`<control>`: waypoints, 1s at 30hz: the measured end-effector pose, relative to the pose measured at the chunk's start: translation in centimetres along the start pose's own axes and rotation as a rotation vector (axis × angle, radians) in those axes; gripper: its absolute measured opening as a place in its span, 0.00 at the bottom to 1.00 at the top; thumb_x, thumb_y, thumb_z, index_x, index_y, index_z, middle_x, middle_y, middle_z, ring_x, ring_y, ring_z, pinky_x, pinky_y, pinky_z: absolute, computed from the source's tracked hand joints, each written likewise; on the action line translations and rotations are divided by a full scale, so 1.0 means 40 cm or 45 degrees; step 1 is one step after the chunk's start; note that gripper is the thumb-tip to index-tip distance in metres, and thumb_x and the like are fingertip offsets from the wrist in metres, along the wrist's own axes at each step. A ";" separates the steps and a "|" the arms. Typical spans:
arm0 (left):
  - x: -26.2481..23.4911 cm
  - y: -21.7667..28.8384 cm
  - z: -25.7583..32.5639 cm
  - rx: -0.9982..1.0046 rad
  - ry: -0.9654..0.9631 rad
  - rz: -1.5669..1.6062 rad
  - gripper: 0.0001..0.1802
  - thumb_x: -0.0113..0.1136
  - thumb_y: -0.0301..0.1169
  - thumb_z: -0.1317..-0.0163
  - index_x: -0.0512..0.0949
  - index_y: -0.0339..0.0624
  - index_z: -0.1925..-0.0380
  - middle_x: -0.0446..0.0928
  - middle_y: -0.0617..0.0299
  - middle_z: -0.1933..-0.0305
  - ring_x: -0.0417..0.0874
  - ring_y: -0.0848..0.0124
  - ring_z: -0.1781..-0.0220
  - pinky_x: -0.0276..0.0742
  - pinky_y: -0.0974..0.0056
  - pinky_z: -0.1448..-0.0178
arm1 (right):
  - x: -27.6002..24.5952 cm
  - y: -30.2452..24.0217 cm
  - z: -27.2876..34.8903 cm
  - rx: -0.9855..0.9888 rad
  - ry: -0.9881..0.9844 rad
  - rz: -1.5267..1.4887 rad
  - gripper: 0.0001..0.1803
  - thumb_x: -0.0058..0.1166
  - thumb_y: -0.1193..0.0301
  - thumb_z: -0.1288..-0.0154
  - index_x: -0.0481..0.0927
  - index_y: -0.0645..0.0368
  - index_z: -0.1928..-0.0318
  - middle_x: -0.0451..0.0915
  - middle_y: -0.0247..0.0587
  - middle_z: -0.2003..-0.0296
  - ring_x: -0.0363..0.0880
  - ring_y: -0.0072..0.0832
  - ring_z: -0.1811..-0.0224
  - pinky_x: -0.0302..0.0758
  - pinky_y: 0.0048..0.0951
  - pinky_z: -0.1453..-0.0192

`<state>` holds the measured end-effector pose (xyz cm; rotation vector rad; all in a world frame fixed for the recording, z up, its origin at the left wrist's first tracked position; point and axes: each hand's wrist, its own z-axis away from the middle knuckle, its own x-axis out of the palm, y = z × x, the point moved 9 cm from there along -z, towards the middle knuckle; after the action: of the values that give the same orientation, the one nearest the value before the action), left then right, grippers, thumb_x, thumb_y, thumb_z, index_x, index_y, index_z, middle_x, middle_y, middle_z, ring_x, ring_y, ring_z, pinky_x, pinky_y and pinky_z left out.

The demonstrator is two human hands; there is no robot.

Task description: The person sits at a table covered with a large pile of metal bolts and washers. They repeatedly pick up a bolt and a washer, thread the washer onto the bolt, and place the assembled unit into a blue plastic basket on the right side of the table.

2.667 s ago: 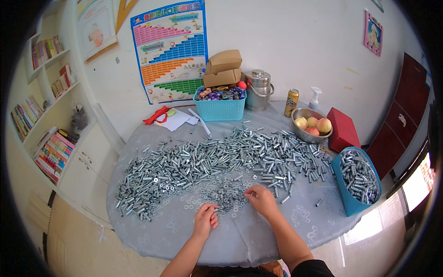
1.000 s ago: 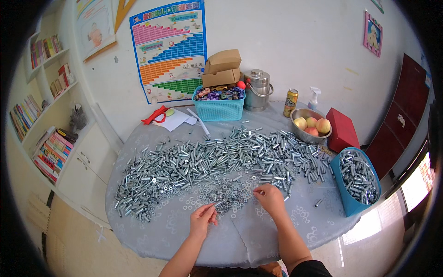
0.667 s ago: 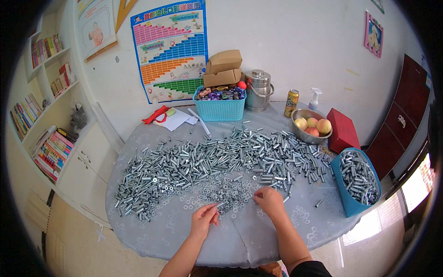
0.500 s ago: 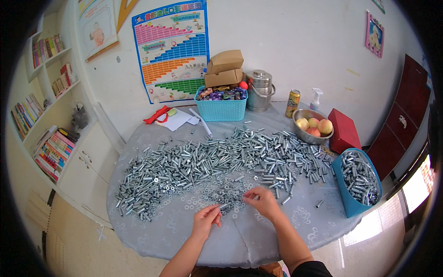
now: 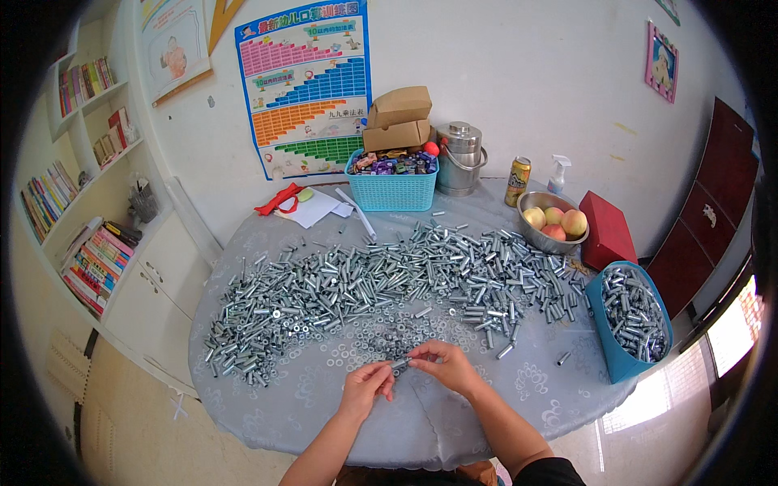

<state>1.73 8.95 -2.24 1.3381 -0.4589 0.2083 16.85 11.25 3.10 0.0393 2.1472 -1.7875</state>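
My left hand pinches a small silver metal sleeve between thumb and fingers, low over the near middle of the table. Closed against the sleeve's other end are the fingertips of my right hand; whatever small part they hold is hidden. Just beyond both hands lies a scatter of nuts, with flat washers around it. Farther back, a broad heap of silver metal sleeves stretches across the table.
A blue basket full of similar metal pieces stands at the right edge. Along the back are a turquoise basket, a steel canister, a can, a spray bottle, a fruit bowl and a red box.
My right hand has moved left from the washers to the end of the sleeve, and now meets my left hand. The left hand has hardly moved.
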 end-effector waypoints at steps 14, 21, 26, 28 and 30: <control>-0.002 -0.001 -0.003 0.021 0.012 0.023 0.11 0.52 0.28 0.39 0.74 0.31 0.60 0.73 0.60 0.74 0.69 0.76 0.80 0.74 0.68 0.78 | -0.124 0.028 0.008 0.038 0.240 0.683 0.10 0.61 0.68 0.51 0.81 0.56 0.67 0.79 0.41 0.70 0.78 0.35 0.69 0.74 0.31 0.65; -0.007 0.004 -0.001 0.027 0.020 0.045 0.11 0.52 0.27 0.39 0.74 0.30 0.59 0.73 0.59 0.73 0.70 0.76 0.80 0.75 0.67 0.77 | -0.103 0.023 0.008 0.050 0.206 0.705 0.12 0.62 0.67 0.52 0.81 0.56 0.65 0.79 0.39 0.69 0.78 0.31 0.66 0.73 0.30 0.64; -0.008 0.003 -0.001 0.019 0.025 0.023 0.11 0.52 0.27 0.39 0.74 0.30 0.60 0.73 0.60 0.74 0.70 0.76 0.80 0.75 0.68 0.77 | -0.052 -0.022 -0.001 0.026 0.069 0.182 0.11 0.62 0.71 0.50 0.80 0.57 0.64 0.78 0.35 0.69 0.77 0.24 0.68 0.71 0.24 0.65; -0.004 0.001 -0.002 0.010 0.011 0.004 0.11 0.52 0.27 0.39 0.75 0.30 0.60 0.73 0.60 0.75 0.70 0.77 0.80 0.75 0.68 0.77 | -0.027 -0.045 0.002 -0.135 0.042 0.118 0.09 0.61 0.74 0.49 0.81 0.57 0.64 0.78 0.33 0.70 0.75 0.22 0.69 0.70 0.21 0.66; -0.005 0.000 -0.003 0.009 0.003 -0.012 0.11 0.52 0.27 0.39 0.75 0.30 0.61 0.73 0.61 0.75 0.70 0.77 0.81 0.75 0.68 0.78 | -0.016 -0.052 0.003 -0.144 0.022 0.095 0.10 0.61 0.75 0.49 0.81 0.58 0.64 0.78 0.34 0.69 0.75 0.22 0.68 0.70 0.22 0.65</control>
<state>1.59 9.08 -2.34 1.3465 -0.4505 0.2038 17.00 10.82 5.22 0.1058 2.2248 -1.6275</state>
